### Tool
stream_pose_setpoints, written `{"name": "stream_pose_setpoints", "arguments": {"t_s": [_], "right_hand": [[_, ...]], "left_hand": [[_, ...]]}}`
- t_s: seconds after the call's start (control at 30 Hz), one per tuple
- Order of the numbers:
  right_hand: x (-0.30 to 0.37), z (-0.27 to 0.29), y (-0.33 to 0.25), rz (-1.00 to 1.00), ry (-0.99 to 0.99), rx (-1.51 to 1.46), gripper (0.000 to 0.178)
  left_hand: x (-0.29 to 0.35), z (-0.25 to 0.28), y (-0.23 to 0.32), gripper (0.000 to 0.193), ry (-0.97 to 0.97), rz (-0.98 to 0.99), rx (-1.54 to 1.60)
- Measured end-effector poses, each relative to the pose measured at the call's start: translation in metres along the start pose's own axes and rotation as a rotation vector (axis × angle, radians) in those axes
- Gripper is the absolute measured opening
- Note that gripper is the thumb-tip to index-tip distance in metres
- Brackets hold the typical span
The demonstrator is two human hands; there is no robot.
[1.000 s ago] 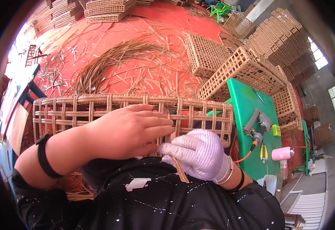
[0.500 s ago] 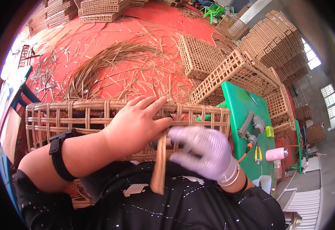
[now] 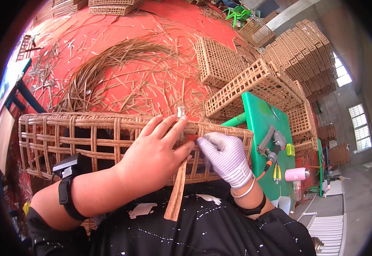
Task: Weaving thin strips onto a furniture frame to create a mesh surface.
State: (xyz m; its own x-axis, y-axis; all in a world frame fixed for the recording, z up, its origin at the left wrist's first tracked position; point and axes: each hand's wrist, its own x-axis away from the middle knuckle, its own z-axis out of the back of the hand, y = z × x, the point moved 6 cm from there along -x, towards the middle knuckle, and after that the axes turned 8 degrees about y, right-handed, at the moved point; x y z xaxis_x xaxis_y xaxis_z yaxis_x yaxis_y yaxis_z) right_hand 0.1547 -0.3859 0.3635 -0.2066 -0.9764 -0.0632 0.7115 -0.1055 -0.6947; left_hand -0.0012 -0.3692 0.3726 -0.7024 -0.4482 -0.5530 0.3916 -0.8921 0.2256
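Observation:
A long woven rattan basket [image 3: 105, 123] lies across my lap, its open-grid side facing up. My bare left hand [image 3: 154, 155] grips its far rim, the fingers laid over the edge and the thumb bent below. From under that thumb a flat rattan strip [image 3: 176, 194] hangs toward my body, its loose end over my dark shirt. Just right of the thumb, my right hand [image 3: 228, 155] in a white striped glove is closed against the basket's grid. Its fingertips are bent inward, and whatever they pinch is hidden.
At right, a green stool [image 3: 258, 128] bears a power tool [image 3: 273, 143], yellow-handled pliers [image 3: 277, 171] and a pink bottle [image 3: 297, 174]. Beyond are more woven baskets [image 3: 258, 89] and a tall basket stack [image 3: 301, 51]. A bundle of rattan strips [image 3: 96, 64] lies on the red floor.
My gloved right hand, blurred before, has moved up to the basket's grid and its fingers have closed there. My left hand stays at the rim. The strip's loose end has shifted slightly.

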Motion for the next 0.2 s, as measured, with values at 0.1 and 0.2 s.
{"name": "stream_pose_setpoints", "arguments": {"t_s": [0.1,0.2], "right_hand": [[-0.007,-0.003,-0.003,-0.049,-0.018,-0.104,0.023],[-0.012,-0.011,-0.020,0.223,0.057,0.072,0.017]], "left_hand": [[0.000,-0.001,-0.001,0.033,-0.029,0.032,-0.008],[-0.005,-0.005,-0.008,0.035,-0.091,0.041,0.012]]}}
